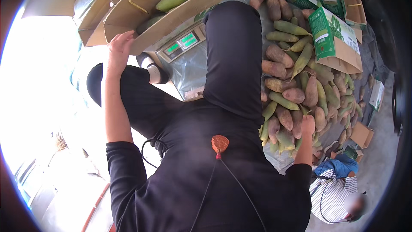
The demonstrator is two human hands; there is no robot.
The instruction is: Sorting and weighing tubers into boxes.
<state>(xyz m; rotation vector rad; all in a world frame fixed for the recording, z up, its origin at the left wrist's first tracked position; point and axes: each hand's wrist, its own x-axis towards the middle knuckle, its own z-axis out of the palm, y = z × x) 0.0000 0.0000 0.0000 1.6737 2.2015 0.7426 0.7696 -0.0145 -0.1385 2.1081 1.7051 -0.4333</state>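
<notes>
Left hand (121,45): upper left, at cropped box (181,19); grip unclear.
Right hand (307,124): right, among vegetables (311,92); fingertips hidden, grip unclear.

Floor (378,152): grey, partly covered by a dark cloth (374,56) and by clear plastic sheeting (192,72).
Green vegetables (284,101) and brown roots (311,91): heaped together, over the floor covering.
Scale (182,44): set on the plastic, its display lit green.
Small box (377,95): white and green, laid right of the heap.
</notes>
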